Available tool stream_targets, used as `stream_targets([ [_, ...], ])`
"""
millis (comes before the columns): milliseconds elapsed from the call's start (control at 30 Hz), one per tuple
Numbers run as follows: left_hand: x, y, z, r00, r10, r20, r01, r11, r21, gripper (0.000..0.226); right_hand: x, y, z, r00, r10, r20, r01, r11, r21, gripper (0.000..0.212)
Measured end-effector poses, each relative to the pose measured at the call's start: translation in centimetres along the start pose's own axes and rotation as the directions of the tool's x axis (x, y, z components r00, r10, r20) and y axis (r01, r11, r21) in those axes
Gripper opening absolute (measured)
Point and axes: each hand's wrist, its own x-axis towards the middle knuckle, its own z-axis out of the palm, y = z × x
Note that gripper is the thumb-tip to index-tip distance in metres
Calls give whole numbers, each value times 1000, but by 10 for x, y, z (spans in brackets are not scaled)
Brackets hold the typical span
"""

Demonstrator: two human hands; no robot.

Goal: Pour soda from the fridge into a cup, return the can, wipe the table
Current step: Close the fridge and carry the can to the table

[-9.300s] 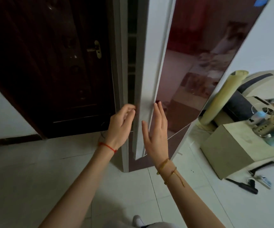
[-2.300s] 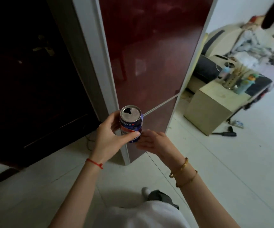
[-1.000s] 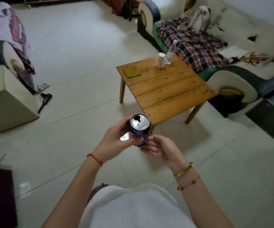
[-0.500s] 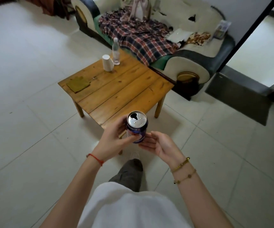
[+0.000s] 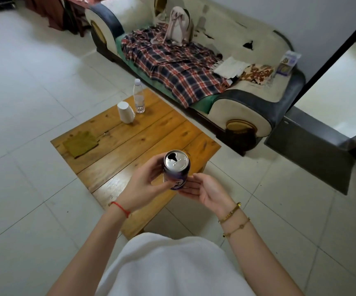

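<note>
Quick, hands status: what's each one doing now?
Left hand: grips the soda can.
Right hand: open, fingers straight at the can's base.

Single head-worn wide-angle view, no second view to overlap. Looks forward and steeply down from standing height: wearer's white shirt (image 5: 172,268) at bottom edge, both forearms close in the foreground, wooden table (image 5: 130,146) just beyond at mid-frame, sofa (image 5: 243,116) farther back along the top.

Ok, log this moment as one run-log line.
left hand: grips opened blue soda can | right hand: open beside can | white paper cup: upside down on wooden table | pour: pending
</note>
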Motion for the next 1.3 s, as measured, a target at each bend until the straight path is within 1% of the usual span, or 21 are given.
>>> stream_targets([
  [67,23,-1,-3,1000,-24,-13,24,1000,1,62,16,-20,-2,1000,9,9,-9,1000,-23,42],
  [167,55,-5,-4,996,-62,-69,60,998,-20,61,44,-46,-4,999,25,30,-23,999,-46,41],
  [367,119,-20,4,966,-99,-240,92,995,-42,61,112,-96,-9,994,50,97,-35,989,-146,34],
  [500,165,-24,19,915,-125,-384,108,992,-66,62,154,-139,-18,981,59,187,-7,964,-267,29],
  [633,212,-25,36,843,-160,-514,125,987,-102,62,195,-187,-25,967,86,238,18,916,-401,30],
  [667,223,-25,40,821,-166,-547,125,986,-111,62,205,-197,-25,965,76,249,46,892,-449,31],
  [700,234,-25,43,796,-175,-579,127,984,-122,62,216,-205,-26,962,43,268,106,851,-515,32],
  [767,255,-28,48,742,-200,-640,134,980,-150,61,234,-217,-28,942,-52,331,265,722,-639,35],
  [800,265,-30,50,715,-211,-666,135,977,-165,61,242,-222,-30,927,-94,364,328,673,-663,35],
  [867,282,-37,54,667,-234,-708,136,972,-192,61,259,-229,-31,899,-134,417,406,615,-676,35],
  [967,304,-54,56,609,-291,-738,143,955,-259,61,282,-233,-29,876,-132,464,455,547,-703,36],
  [1067,323,-78,55,571,-350,-742,145,933,-329,62,309,-228,-29,870,-129,476,471,503,-724,40],
  [1167,338,-109,55,531,-414,-739,157,905,-395,65,335,-216,-30,877,-153,456,466,504,-727,46],
  [1233,346,-133,55,525,-442,-728,178,893,-414,70,355,-206,-31,871,-184,456,482,501,-719,49],
  [1300,353,-158,55,514,-457,-726,202,887,-415,74,375,-196,-32,872,-182,454,481,489,-728,50],
])
